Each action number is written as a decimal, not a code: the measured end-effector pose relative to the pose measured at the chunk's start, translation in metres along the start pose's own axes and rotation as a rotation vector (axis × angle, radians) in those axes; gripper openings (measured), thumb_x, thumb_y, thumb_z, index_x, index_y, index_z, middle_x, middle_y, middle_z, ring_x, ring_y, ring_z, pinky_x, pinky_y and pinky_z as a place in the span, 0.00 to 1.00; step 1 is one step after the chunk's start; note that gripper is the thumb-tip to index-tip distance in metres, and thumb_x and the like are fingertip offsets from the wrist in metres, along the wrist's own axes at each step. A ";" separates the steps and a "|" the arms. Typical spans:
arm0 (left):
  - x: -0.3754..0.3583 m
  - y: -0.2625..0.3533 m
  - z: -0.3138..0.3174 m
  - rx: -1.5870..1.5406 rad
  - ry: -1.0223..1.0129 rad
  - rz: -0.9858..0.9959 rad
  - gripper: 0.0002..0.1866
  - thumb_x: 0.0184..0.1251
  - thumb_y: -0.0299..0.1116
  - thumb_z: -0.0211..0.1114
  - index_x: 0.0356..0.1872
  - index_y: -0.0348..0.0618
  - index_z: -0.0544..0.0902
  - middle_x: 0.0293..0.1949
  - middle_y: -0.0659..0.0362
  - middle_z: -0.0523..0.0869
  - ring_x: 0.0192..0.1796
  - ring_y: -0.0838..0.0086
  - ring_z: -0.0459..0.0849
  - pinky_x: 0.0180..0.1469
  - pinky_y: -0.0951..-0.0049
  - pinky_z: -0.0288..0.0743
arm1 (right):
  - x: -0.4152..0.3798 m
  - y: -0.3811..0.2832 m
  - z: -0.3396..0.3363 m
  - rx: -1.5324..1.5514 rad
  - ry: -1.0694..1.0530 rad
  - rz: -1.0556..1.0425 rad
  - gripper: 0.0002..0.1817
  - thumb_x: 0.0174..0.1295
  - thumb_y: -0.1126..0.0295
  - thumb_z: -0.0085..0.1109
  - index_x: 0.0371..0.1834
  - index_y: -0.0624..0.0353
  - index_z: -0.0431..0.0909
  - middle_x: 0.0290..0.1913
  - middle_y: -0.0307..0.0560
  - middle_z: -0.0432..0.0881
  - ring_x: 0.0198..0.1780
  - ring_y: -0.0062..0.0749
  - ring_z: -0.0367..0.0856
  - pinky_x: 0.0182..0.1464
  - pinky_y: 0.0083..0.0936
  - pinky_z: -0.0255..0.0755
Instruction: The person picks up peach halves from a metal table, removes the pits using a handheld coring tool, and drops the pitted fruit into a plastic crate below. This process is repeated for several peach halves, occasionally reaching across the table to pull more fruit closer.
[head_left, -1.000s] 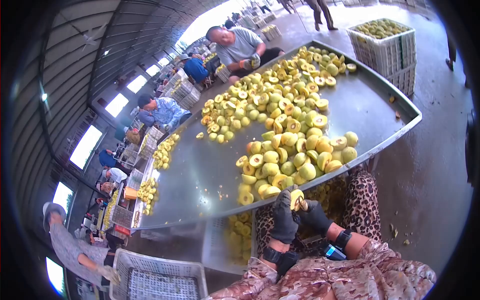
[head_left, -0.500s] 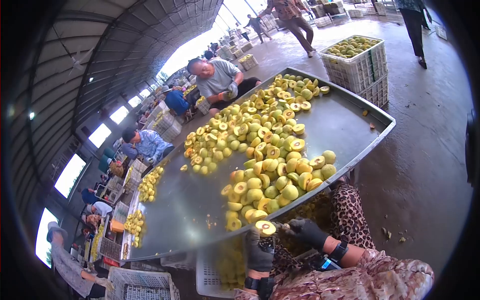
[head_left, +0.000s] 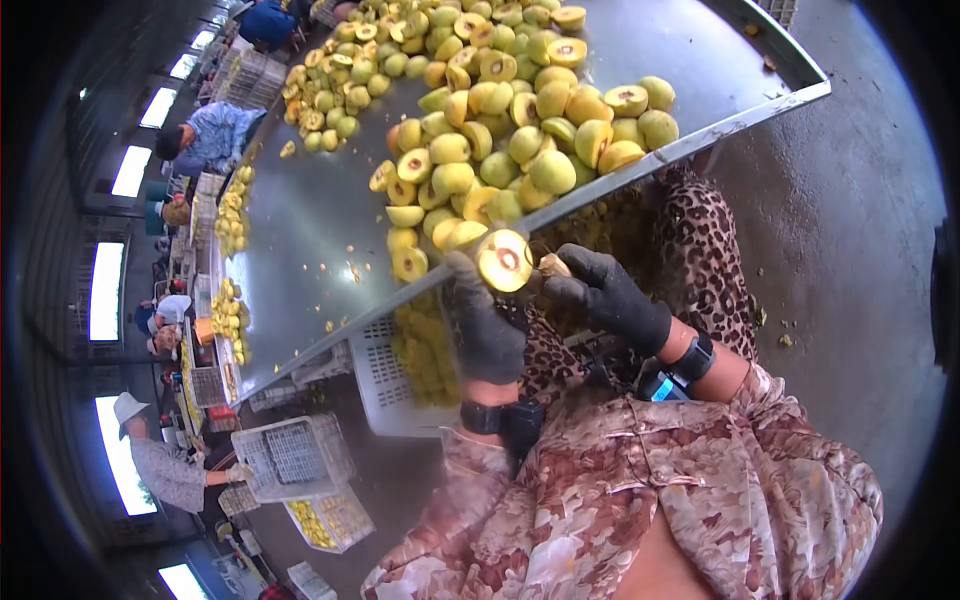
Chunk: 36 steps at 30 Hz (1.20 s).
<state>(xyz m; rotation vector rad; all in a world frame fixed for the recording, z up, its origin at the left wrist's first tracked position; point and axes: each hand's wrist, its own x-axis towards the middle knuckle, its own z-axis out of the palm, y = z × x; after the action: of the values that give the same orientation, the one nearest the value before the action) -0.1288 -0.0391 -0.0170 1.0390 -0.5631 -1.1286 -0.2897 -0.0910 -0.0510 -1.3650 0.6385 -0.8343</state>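
Note:
A halved yellow peach sits in the fingers of my gloved left hand, its cut face and reddish stone turned up. My gloved right hand pinches a small tool with a pale brown handle, its tip right at the edge of the peach half. Both hands are at the near edge of the metal table. Just beyond them lies a heap of peach halves, some cut side up. Below the table edge, left of my left hand, a white plastic crate holds more yellow fruit.
On the left, a person in a pale hat grips a grey crate. Another person in a blue shirt works across the table. Small piles of fruit line the table's far-left edge. Wet concrete floor lies to the right.
The view has tipped downward, so my hands appear higher and the person in grey across the table is out of sight. Both hands keep their hold, peach half and tool still close together.

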 end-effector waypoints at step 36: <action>-0.003 0.013 0.009 0.385 0.010 0.029 0.40 0.83 0.68 0.40 0.54 0.36 0.82 0.47 0.55 0.87 0.48 0.71 0.85 0.56 0.70 0.79 | 0.004 -0.012 0.007 0.038 -0.193 0.001 0.18 0.69 0.67 0.64 0.57 0.65 0.80 0.42 0.60 0.88 0.42 0.42 0.87 0.49 0.36 0.78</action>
<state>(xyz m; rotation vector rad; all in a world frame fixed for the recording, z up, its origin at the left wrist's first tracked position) -0.1312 -0.0391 -0.0015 1.3608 -0.8052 -1.0100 -0.2837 -0.0907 -0.0376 -1.3914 0.4710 -0.7003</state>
